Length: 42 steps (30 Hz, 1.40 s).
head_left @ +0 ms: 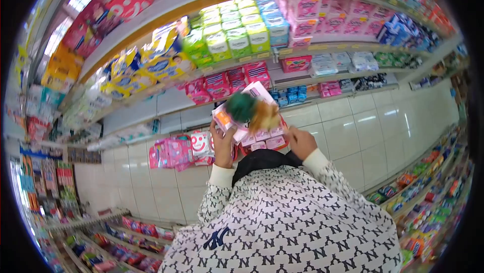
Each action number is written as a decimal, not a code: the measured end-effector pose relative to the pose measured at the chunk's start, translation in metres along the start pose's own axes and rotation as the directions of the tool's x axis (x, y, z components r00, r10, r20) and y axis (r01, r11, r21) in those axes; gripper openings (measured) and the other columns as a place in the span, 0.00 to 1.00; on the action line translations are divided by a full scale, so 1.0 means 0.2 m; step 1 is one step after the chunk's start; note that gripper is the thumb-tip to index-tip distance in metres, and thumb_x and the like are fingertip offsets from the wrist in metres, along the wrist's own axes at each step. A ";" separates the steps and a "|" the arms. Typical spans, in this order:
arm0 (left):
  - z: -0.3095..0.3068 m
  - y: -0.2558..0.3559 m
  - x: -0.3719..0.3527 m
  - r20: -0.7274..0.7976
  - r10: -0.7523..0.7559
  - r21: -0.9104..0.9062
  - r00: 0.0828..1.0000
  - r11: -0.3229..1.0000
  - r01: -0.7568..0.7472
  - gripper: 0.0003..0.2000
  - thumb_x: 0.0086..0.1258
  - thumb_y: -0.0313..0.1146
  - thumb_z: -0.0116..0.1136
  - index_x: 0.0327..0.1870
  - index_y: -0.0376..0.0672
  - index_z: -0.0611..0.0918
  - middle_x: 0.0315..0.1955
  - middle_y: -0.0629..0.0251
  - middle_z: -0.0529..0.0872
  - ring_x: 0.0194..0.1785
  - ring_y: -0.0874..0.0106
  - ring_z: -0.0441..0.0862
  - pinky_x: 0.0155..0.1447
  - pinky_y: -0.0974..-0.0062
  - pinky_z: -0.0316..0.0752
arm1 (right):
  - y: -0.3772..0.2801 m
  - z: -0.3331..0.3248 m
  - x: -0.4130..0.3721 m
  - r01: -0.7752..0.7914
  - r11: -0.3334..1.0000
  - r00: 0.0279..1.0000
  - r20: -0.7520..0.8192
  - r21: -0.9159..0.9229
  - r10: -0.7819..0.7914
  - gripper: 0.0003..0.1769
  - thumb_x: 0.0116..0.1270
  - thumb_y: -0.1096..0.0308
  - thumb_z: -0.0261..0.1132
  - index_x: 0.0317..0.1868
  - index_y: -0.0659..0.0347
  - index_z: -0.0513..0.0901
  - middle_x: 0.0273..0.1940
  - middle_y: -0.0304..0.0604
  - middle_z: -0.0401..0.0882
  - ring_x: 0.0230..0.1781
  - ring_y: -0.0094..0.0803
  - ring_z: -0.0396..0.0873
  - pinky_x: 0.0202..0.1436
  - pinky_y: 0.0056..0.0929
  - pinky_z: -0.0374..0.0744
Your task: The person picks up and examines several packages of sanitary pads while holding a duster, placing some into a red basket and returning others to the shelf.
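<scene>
- shelving: spans the upper view in several tiers; it carries rows of packaged goods.
- tiled floor: pale, glossy, extends to both sides of the person.
- patterned top: white with dark repeated lettering; pale cuffs at both wrists.
- green-and-white packs: stacked on a middle tier, between yellow-and-blue packs at the left of the view and light-blue packs at the right.
- pink bags: lie on the floor, beside the left hand in the view.
- group of small pink packs: located in front of the torso, between the two hands; partly hidden.
- blurred green-and-brown shape: overlaps the area between the hands; its identity cannot be determined.
- white-and-pink pack: bears an orange patch; located at the left hand, in front of the lower shelving.
- left hand: closed, gripping the white-and-pink pack at its near edge, thumb and fingers on opposite sides.
- right hand: fingers curled, at the outer edge of the group of small pink packs; whether it grips anything cannot be told.
</scene>
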<state>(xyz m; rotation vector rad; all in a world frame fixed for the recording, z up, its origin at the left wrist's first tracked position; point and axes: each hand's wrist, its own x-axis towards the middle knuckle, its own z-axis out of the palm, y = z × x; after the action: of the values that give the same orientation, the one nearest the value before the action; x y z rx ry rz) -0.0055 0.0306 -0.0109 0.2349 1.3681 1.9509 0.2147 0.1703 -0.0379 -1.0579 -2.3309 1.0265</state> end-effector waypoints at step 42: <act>2.64 -0.15 1.31 0.778 -0.137 0.604 0.613 -0.105 -0.790 0.47 0.47 0.43 0.73 0.72 0.53 0.62 0.64 0.48 0.65 0.68 0.49 0.61 0.69 0.48 0.59 | 1.13 -1.15 1.55 -0.134 0.152 0.765 0.005 0.979 0.644 0.16 0.64 0.61 0.65 0.49 0.52 0.72 0.39 0.35 0.77 0.11 0.16 0.56 0.12 0.20 0.56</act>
<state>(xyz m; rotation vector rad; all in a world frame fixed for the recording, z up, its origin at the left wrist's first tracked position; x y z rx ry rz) 0.0987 0.5973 0.1169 2.0825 1.9949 0.4255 0.2605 0.6159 -0.0417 -1.1444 -0.6085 1.8076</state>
